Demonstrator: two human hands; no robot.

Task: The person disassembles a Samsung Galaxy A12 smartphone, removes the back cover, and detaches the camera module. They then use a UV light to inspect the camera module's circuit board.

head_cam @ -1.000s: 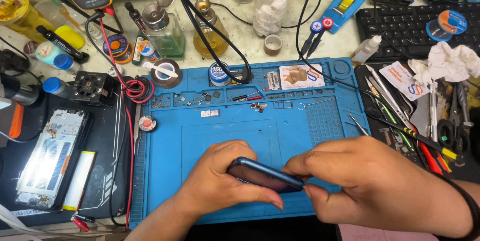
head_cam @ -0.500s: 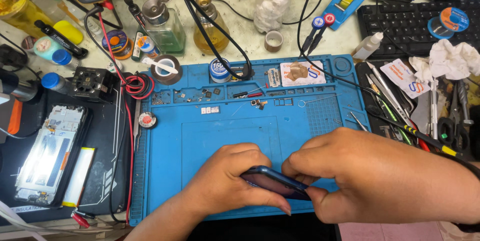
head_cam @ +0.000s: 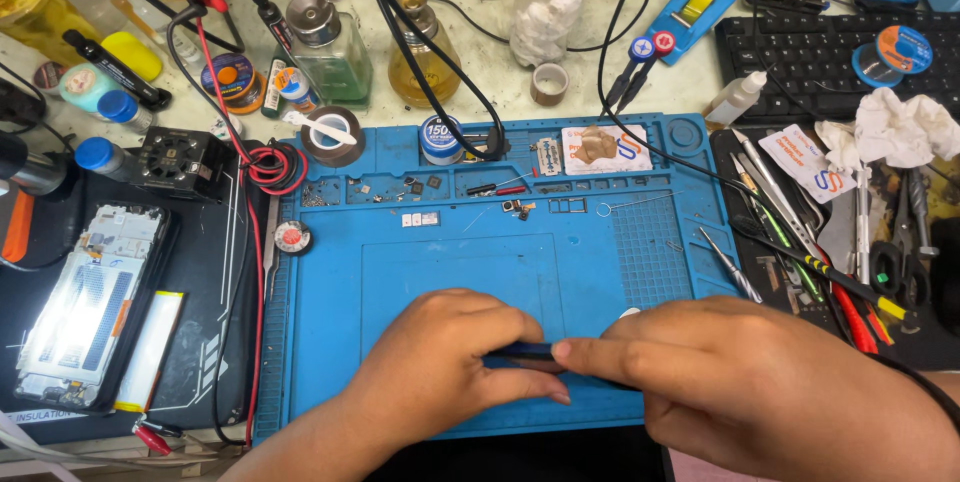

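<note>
Blue mat [head_cam: 600, 272] covers the surface; near its front edge, 2 hands pinch a dark phone [head_cam: 520, 351] (lying sideways): left hand [head_cam: 450, 362], right hand [head_cam: 740, 382].

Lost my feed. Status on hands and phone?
Left hand and right hand both grip dark phone, edge-on over blue mat. Nothing obstructing.

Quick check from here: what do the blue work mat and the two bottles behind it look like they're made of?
The blue mat looks like matte silicone or rubber: no glare, with moulded trays and a raised grid. The clear bottle with the metal flip-lid and the amber-filled bottle look like glass, transparent with hard glints, though clear plastic can't be ruled out.
</note>
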